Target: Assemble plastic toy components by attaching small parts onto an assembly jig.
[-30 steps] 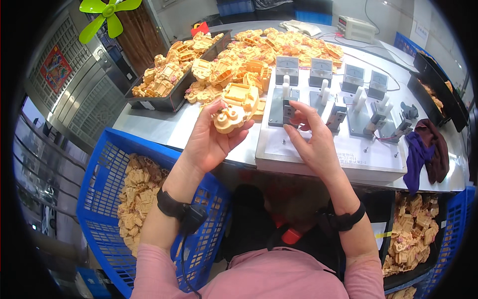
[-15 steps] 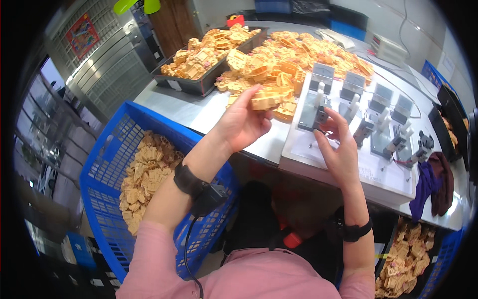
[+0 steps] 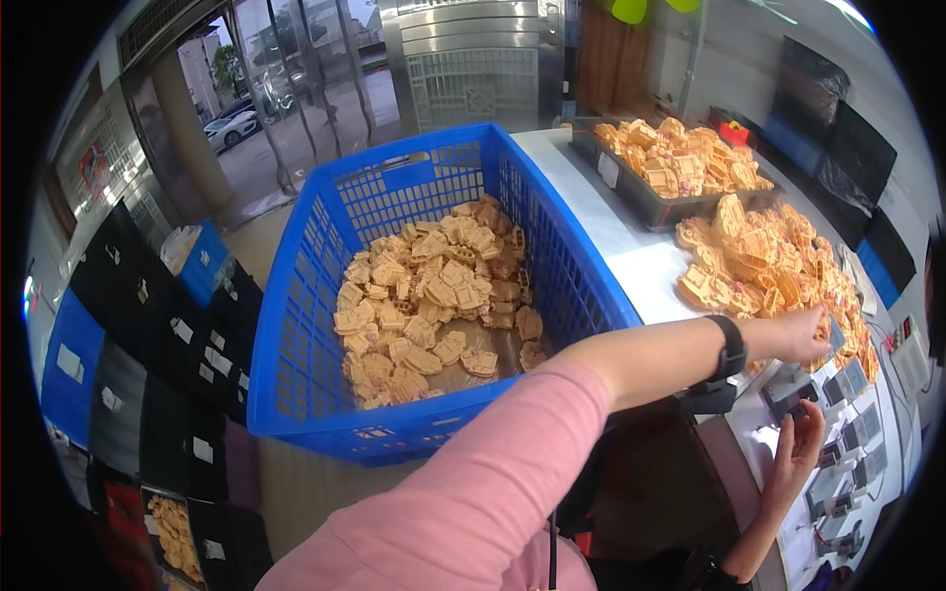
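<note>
My left hand (image 3: 791,336) reaches across to the right, over the near edge of a pile of tan moulded plastic pieces (image 3: 749,256) beside the test fixtures. Its fingers look closed, but what they hold is mostly hidden. Below it, my right hand (image 3: 800,448) is at the nearest fixture, with thumb and fingertips around a small dark block (image 3: 800,408) there. The fixtures stand in a row on a white base, with grey upright plates (image 3: 845,380) and pale posts.
A large blue basket (image 3: 281,335) with many tan pieces stands left of the table. A black tray (image 3: 658,212) heaped with pieces sits at the table's far end. Stacked dark crates (image 3: 168,414) line the left; a metal door (image 3: 473,84) is behind.
The view has swung left, bringing the blue basket to the middle. My left hand, which held a tan plastic piece, has moved closer to the fixture. My right hand stays at the fixture.
</note>
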`<state>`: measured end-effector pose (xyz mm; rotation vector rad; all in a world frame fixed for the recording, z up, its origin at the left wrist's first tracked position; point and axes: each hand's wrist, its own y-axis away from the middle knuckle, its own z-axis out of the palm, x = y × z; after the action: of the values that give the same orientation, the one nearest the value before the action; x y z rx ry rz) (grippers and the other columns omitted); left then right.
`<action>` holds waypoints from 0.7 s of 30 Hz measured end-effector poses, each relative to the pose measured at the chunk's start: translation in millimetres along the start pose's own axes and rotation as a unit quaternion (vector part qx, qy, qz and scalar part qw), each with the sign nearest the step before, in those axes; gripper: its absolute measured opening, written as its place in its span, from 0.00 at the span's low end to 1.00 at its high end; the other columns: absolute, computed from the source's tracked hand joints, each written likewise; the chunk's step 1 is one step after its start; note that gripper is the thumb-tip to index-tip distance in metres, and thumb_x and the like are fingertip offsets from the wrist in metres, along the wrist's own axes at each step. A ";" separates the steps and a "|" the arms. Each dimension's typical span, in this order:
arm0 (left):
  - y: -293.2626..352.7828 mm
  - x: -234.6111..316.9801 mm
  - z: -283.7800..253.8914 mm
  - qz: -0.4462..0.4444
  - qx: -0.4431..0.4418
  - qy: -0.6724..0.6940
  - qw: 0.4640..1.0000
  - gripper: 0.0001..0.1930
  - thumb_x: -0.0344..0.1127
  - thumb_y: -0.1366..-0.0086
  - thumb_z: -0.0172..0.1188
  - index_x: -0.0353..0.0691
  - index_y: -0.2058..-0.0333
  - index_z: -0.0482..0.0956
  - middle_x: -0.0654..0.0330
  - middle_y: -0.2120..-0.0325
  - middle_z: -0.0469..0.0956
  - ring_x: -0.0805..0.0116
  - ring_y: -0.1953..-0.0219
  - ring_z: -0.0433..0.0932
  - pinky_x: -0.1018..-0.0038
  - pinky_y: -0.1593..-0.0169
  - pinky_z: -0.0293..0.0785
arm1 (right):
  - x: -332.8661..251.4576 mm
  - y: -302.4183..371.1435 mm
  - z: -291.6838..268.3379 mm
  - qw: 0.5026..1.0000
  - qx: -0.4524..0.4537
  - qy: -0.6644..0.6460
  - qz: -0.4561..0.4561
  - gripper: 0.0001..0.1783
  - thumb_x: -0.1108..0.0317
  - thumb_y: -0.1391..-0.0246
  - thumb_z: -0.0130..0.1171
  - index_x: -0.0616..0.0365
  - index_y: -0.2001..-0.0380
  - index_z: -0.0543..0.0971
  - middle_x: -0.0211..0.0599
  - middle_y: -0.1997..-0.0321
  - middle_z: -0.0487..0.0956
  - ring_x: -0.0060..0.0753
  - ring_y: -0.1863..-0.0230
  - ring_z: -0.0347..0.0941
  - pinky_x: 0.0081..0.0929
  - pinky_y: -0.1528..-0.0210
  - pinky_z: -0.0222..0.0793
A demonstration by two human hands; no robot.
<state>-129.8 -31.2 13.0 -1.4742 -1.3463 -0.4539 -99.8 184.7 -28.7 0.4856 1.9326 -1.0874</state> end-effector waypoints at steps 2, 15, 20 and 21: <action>2.4 29.4 -3.2 -0.047 -0.010 -0.024 0.999 0.42 0.43 0.38 0.62 0.26 0.33 0.54 0.41 0.59 0.82 0.48 0.56 0.82 0.61 0.55 0.78 | 0.2 1.9 -1.2 1.000 0.008 0.024 -0.004 0.18 0.74 0.36 0.58 0.59 0.44 0.73 0.25 0.61 0.68 0.18 0.61 0.63 0.17 0.55 0.61; -23.6 48.7 22.5 0.015 -0.148 -0.344 0.927 0.25 0.45 0.42 0.64 0.32 0.50 0.75 0.47 0.67 0.85 0.47 0.58 0.84 0.57 0.52 0.77 | 3.0 8.7 -10.7 0.999 0.031 0.022 0.008 0.21 0.74 0.37 0.58 0.60 0.41 0.72 0.29 0.55 0.71 0.21 0.56 0.67 0.21 0.50 0.64; -18.7 0.5 -4.8 0.167 -0.204 -0.321 0.910 0.34 0.49 0.36 0.61 0.52 0.32 0.64 0.42 0.43 0.75 0.45 0.43 0.75 0.57 0.41 0.71 | -26.3 4.1 14.8 0.997 0.015 0.058 -0.051 0.20 0.74 0.42 0.62 0.59 0.46 0.77 0.31 0.60 0.78 0.25 0.58 0.74 0.27 0.51 0.70; -29.7 -28.5 -20.8 0.239 -0.214 -0.404 0.857 0.35 0.54 0.31 0.54 0.55 0.28 0.58 0.40 0.34 0.65 0.45 0.33 0.65 0.59 0.31 0.60 | -28.8 2.7 27.0 0.993 0.013 0.064 -0.095 0.20 0.73 0.43 0.64 0.58 0.47 0.78 0.31 0.60 0.78 0.25 0.59 0.74 0.28 0.51 0.71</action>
<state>-157.3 -68.1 10.4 -2.4626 -1.4624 0.2609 -68.6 165.6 -13.7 0.3999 2.1121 -1.2287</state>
